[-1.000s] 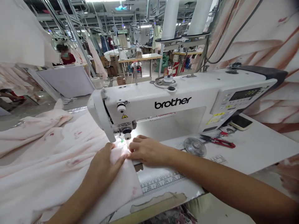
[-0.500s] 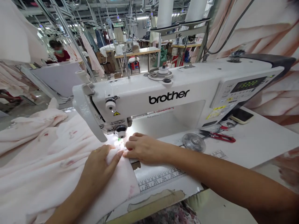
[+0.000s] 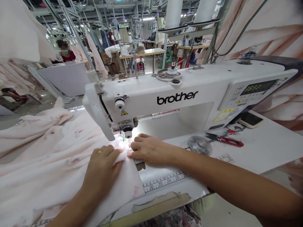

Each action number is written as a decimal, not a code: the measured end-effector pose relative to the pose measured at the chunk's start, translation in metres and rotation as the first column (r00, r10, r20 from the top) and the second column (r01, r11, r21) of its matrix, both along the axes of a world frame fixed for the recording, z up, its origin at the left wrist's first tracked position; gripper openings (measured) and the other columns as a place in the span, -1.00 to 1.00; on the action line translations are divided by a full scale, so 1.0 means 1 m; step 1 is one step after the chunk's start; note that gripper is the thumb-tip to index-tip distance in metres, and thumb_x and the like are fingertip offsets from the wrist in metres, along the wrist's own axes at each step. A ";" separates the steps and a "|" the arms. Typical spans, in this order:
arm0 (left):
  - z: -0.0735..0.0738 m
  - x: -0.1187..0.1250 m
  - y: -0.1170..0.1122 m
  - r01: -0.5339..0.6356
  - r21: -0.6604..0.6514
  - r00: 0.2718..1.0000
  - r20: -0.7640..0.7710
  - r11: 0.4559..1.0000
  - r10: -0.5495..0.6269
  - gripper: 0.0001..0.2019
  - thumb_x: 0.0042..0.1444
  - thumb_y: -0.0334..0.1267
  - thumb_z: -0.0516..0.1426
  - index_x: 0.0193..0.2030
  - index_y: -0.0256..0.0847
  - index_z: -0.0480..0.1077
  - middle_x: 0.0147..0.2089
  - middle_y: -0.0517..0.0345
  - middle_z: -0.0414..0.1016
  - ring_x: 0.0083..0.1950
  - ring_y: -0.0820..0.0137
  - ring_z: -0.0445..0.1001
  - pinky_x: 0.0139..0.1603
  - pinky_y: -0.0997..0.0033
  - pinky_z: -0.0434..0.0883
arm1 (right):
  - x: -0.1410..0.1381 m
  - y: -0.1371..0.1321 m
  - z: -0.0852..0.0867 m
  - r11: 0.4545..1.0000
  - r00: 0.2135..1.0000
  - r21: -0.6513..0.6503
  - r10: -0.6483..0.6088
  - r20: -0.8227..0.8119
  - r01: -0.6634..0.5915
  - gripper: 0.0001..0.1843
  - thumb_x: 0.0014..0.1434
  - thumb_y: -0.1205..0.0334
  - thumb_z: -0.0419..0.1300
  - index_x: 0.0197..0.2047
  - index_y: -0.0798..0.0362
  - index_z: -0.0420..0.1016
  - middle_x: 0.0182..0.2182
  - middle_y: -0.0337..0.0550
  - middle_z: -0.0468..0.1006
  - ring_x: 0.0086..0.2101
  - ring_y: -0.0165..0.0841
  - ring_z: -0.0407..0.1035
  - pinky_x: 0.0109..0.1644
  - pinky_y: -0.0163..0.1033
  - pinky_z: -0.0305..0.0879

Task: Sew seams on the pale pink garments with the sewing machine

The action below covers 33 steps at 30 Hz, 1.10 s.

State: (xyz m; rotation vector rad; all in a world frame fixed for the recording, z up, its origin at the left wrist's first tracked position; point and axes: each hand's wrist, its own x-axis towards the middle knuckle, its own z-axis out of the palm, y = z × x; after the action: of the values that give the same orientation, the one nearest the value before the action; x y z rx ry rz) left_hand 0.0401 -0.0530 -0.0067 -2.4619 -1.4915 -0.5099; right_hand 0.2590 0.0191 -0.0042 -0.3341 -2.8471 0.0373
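Note:
Pale pink fabric [image 3: 78, 160] with small reddish marks spreads over the left of the sewing table and runs up to the lit needle area of a white sewing machine [image 3: 146, 94]. My left hand [image 3: 104, 164], a ring on one finger, is closed on a fold of this fabric just in front of the needle. On the right, my right hand [image 3: 149, 149] has its fingers bent together at the fabric's edge beside the presser foot. Its fingertips pinch that edge. Glare hides the needle and the stitching.
A ruler strip [image 3: 165, 183] runs along the table's front. Right of my hand lie a clear round disc [image 3: 200, 145], red-handled thread snips [image 3: 227, 139] and a phone [image 3: 251, 119]. Thread cones [image 3: 174, 14] stand above. A person [image 3: 66, 52] sits at the far left.
The whole view has shifted slightly, so the machine appears further right. My left hand's thumb has tucked in against the fabric fold. My right hand stays by the needle. The panel digits differ.

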 end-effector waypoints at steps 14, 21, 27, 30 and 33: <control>0.006 0.000 0.001 0.314 0.079 0.941 -0.156 0.946 -0.299 -0.79 0.21 -0.52 0.02 -0.11 -0.35 0.45 -0.21 -0.02 0.53 -0.12 0.23 0.44 -0.02 0.17 0.32 | 0.002 0.001 0.003 1.000 1.000 -0.024 0.004 0.007 -0.004 -0.84 0.32 0.42 0.24 -0.06 0.03 0.51 -0.25 -0.21 0.42 -0.20 -0.30 0.22 0.05 -0.22 0.16; 0.006 -0.005 -0.003 0.294 -0.026 0.955 -0.040 0.955 -0.295 -0.70 0.20 -0.46 0.00 0.01 -0.27 0.43 -0.08 -0.01 0.54 -0.04 0.22 0.47 0.00 0.16 0.43 | 0.004 -0.003 -0.001 0.998 0.994 -0.041 -0.055 -0.095 0.052 -0.84 0.39 0.37 0.15 0.02 0.09 0.44 0.02 -0.11 0.42 -0.04 -0.28 0.25 0.17 -0.13 0.12; 0.001 -0.010 0.005 0.323 0.004 0.945 -0.045 0.946 -0.323 -0.67 0.20 -0.54 -0.04 0.00 -0.29 0.43 -0.09 -0.04 0.55 -0.08 0.24 0.50 -0.07 0.19 0.50 | -0.001 -0.004 -0.002 0.995 0.996 -0.074 -0.064 -0.057 0.059 -0.82 0.42 0.36 0.10 0.06 0.07 0.42 0.04 -0.17 0.46 0.02 -0.20 0.24 0.26 -0.05 -0.01; -0.001 -0.016 0.017 0.308 -0.046 0.949 -0.049 0.950 -0.310 -0.67 0.20 -0.53 -0.03 0.02 -0.29 0.42 -0.03 -0.07 0.54 -0.01 0.20 0.50 -0.03 0.15 0.50 | -0.006 -0.004 -0.001 0.985 0.988 -0.098 -0.145 -0.060 0.139 -0.88 0.43 0.30 0.13 0.00 0.05 0.44 0.02 -0.20 0.46 0.00 -0.20 0.25 0.29 0.00 -0.10; -0.003 -0.022 0.031 0.298 -0.096 0.951 -0.058 0.950 -0.304 -0.67 0.22 -0.52 -0.05 0.02 -0.31 0.43 0.00 -0.10 0.53 0.03 0.18 0.49 -0.01 0.12 0.51 | -0.008 -0.003 -0.003 0.970 0.974 -0.119 -0.220 -0.057 0.212 -0.80 0.39 0.27 0.19 0.06 0.05 0.40 0.00 -0.16 0.45 0.02 -0.18 0.22 0.29 0.02 -0.10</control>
State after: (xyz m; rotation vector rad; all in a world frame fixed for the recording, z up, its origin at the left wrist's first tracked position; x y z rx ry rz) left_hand 0.0181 -0.0222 -0.0098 -2.7626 -1.1369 -0.4103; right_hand 0.2514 0.0156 -0.0070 -0.6521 -2.7281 0.1623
